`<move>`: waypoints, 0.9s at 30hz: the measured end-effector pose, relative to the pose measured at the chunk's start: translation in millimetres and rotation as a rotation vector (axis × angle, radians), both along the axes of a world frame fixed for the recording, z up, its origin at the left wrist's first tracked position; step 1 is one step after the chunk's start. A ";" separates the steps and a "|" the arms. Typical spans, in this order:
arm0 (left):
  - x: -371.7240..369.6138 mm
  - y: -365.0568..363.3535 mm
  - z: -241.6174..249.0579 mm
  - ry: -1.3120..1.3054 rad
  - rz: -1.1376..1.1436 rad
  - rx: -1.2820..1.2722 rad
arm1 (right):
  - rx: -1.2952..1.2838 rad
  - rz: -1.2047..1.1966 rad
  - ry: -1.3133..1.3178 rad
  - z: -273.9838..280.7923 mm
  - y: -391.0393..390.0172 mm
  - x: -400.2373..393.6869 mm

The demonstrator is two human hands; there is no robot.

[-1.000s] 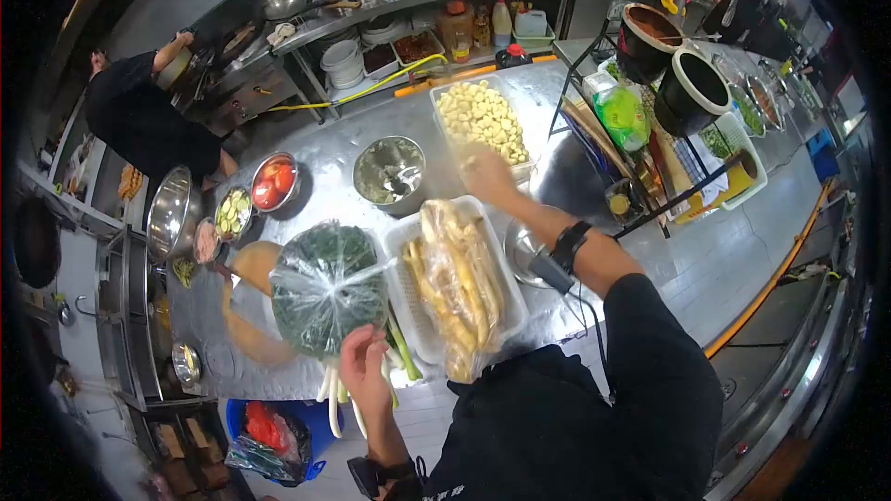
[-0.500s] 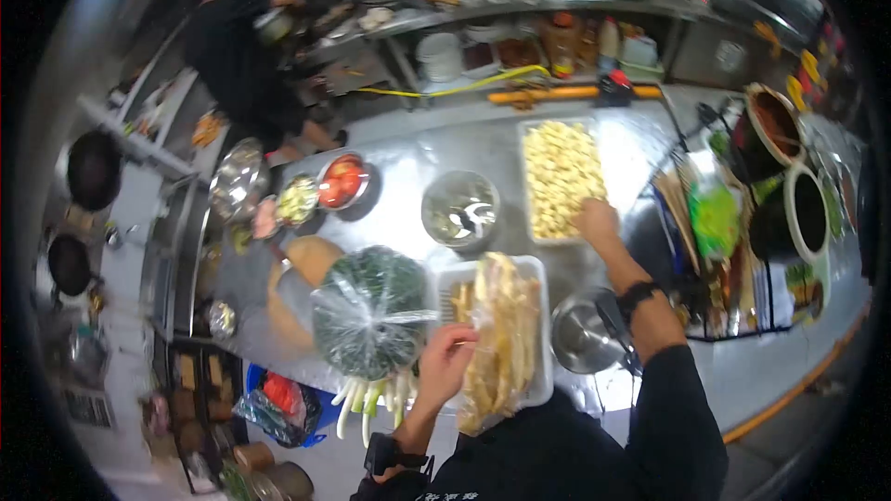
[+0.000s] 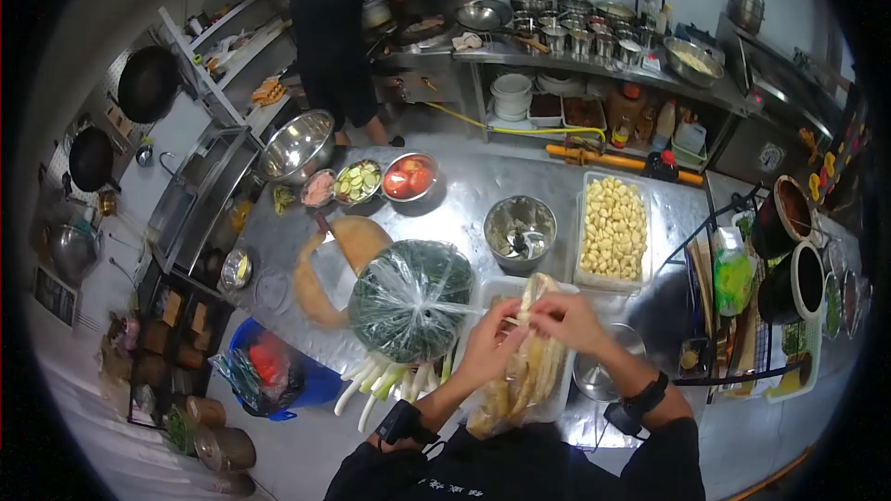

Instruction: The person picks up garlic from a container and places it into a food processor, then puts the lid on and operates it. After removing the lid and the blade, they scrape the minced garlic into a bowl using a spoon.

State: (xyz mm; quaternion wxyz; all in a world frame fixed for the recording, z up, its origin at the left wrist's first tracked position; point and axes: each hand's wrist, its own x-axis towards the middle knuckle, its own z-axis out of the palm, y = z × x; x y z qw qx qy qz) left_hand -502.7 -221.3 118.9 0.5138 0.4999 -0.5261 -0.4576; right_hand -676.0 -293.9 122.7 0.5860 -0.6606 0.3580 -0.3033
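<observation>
My left hand (image 3: 495, 343) and my right hand (image 3: 566, 320) meet above a clear plastic bag (image 3: 524, 376) of long yellowish pieces. The fingertips of both are pinched together around a small pale piece (image 3: 522, 317), too small to name for certain. The bag lies in a white tray (image 3: 563, 390), its upper end partly behind my fingers. Just beyond my right hand stands a clear tub (image 3: 585, 278) of peeled garlic cloves (image 3: 613, 227). To the left of my left hand sits a plastic-wrapped bundle of dark green leaves (image 3: 413, 301).
A steel pot (image 3: 520, 230) stands behind the tray, and a steel bowl (image 3: 599, 366) to its right. Green onions (image 3: 399, 385), a cleaver (image 3: 336, 269) on a round board (image 3: 311, 297), and bowls of tomatoes (image 3: 408, 178) and sliced vegetables (image 3: 358, 182) lie leftward. A co-worker (image 3: 334, 37) stands at the stove.
My right hand has left the garlic tub and come to my left hand over the bag. My left hand has moved up and right. The view has tilted up, showing more of the back counter.
</observation>
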 end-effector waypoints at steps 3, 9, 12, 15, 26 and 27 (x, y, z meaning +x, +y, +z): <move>18.8 11.9 2.2 -0.198 0.021 -0.106 | -0.011 0.034 -0.083 9.3 23.1 21.9; 42.0 41.6 16.6 -0.539 0.237 -0.423 | -0.070 0.108 0.005 -9.9 26.2 59.6; 67.4 68.7 25.2 -0.635 0.399 -0.496 | 0.062 0.176 -0.104 5.6 37.9 102.3; 102.4 94.7 37.0 -0.649 0.553 -0.586 | 0.161 0.242 -0.230 21.4 56.9 152.1; 272.4 256.6 41.8 -0.834 0.993 -0.534 | 0.064 0.593 -0.236 44.2 195.2 384.4; 282.8 273.5 33.4 -0.827 1.059 -0.493 | 0.173 0.621 -0.230 43.5 212.1 403.0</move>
